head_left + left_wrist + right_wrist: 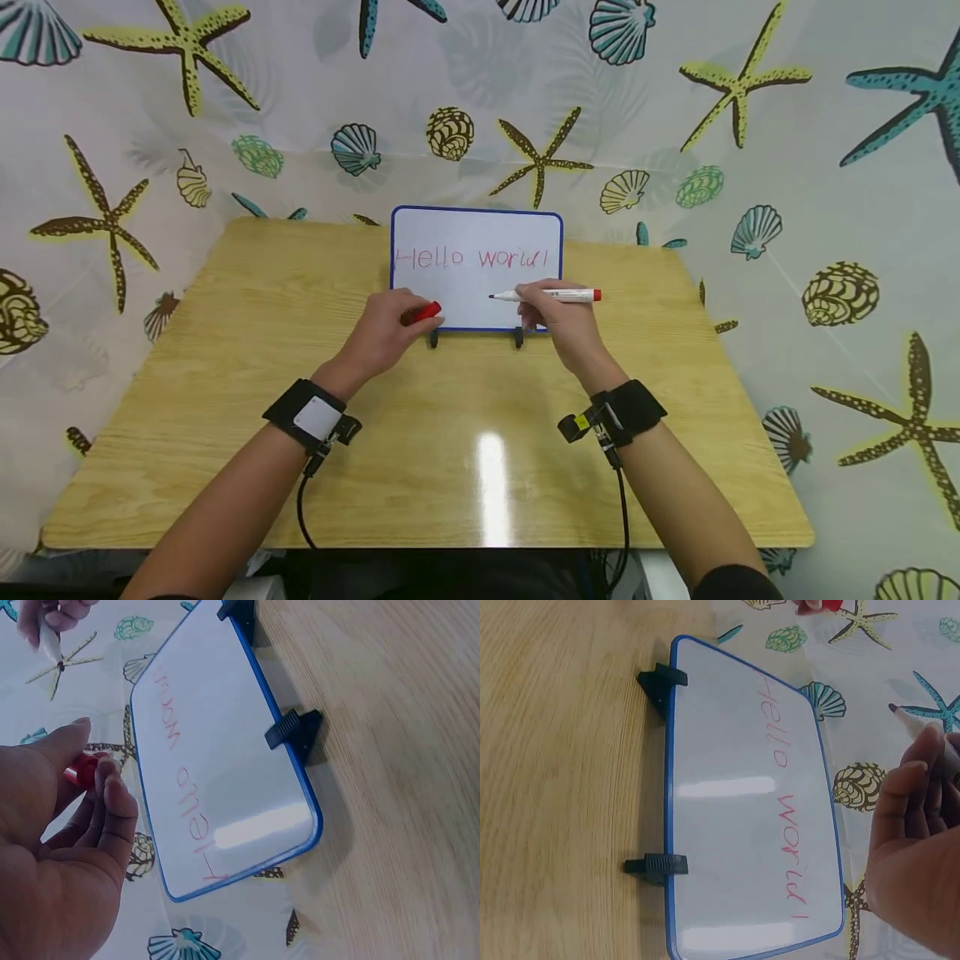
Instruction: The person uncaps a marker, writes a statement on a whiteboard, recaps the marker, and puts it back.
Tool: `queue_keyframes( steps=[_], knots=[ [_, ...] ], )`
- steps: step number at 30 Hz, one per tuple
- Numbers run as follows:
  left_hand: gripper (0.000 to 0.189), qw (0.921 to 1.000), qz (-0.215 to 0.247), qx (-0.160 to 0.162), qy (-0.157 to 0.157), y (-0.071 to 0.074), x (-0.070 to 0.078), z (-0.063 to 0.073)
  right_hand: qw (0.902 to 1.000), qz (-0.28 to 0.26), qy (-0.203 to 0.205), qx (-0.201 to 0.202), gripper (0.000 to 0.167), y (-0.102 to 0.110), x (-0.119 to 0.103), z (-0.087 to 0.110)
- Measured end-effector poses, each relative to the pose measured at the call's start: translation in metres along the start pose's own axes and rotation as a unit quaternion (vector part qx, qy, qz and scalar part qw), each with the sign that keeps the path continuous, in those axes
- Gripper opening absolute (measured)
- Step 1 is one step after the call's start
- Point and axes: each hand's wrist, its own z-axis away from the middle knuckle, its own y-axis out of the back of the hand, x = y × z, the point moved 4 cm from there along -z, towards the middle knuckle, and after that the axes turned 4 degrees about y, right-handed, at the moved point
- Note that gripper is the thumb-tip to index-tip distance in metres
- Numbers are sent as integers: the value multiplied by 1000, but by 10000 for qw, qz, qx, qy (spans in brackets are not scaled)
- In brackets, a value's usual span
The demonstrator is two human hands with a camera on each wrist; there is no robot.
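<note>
A small whiteboard with a blue frame stands upright on the table, "Hello world!" written across it in red. Between thumb and fingers, my left hand holds a red marker cap in front of the board's lower left side. My right hand grips a white marker with a red end, its uncapped tip pointing left across the board. In the right wrist view the marker's dark tip shows past the fingers, apart from the board. The cap appears in the left wrist view, pinched at the fingertips.
Two black clip feet support the board's lower edge on the light wooden table. Behind it hangs a white cloth printed with starfish and shells. Each wrist wears a black strap with a camera and cable.
</note>
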Motion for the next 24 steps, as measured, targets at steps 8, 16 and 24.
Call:
queue_keyframes(
  steps=[8, 16, 24],
  knots=[
    [17, 9948, -213, -79, -992, 4, 38, 4, 9965, -177, 307, -757, 20, -26, -26, 10],
    [14, 9914, -161, -263, -1271, -2, 48, 10, 9934, 138, 323, -1093, 18, -38, -25, 19],
    [14, 9815, -360, -562, -1795, -7, 62, 23, 9830, 198, 418, -1778, 18, -51, -21, 34]
  ],
)
